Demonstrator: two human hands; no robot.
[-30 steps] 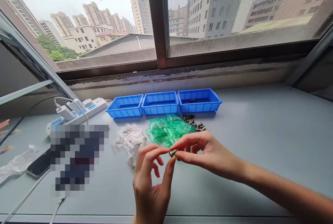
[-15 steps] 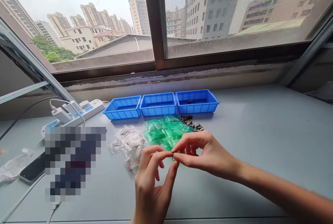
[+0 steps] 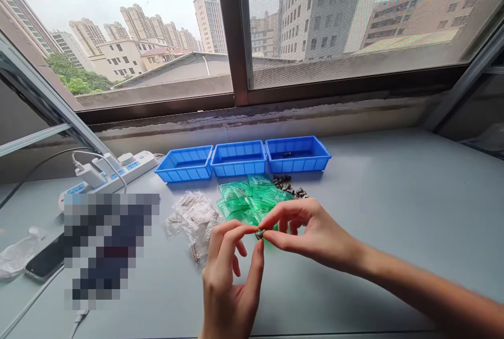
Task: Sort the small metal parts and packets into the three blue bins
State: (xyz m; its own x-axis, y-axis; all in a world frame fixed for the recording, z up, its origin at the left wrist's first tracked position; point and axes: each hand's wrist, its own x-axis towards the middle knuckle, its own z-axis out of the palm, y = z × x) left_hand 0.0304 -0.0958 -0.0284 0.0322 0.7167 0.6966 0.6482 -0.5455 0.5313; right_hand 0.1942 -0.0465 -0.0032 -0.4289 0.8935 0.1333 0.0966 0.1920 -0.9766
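Between my two hands is a small threaded metal fitting point(image 3: 259, 234), dark and ridged, partly covered by fingertips. My right hand point(image 3: 309, 226) pinches it between thumb and forefinger. From the other side, my left hand point(image 3: 232, 271) has its forefinger tip against the fitting and its thumb tip close below. Just beyond the hands lies a pile of green plastic packets point(image 3: 246, 197). Left of that is a heap of clear bags with small parts point(image 3: 197, 215). Several loose dark metal fittings point(image 3: 291, 189) lie behind my right hand.
Three blue bins stand in a row by the window: left bin point(image 3: 184, 172), middle bin point(image 3: 239, 167), right bin point(image 3: 299, 163) with a few dark pieces inside. At left are a power strip point(image 3: 134, 163) with cables, a phone point(image 3: 45, 263), a crumpled plastic bag point(image 3: 19, 255) and a blurred-out object.
The fitting has turned between my fingers, so its ridged side now shows. My left thumb has come down slightly from it. The right hand keeps its pinch.
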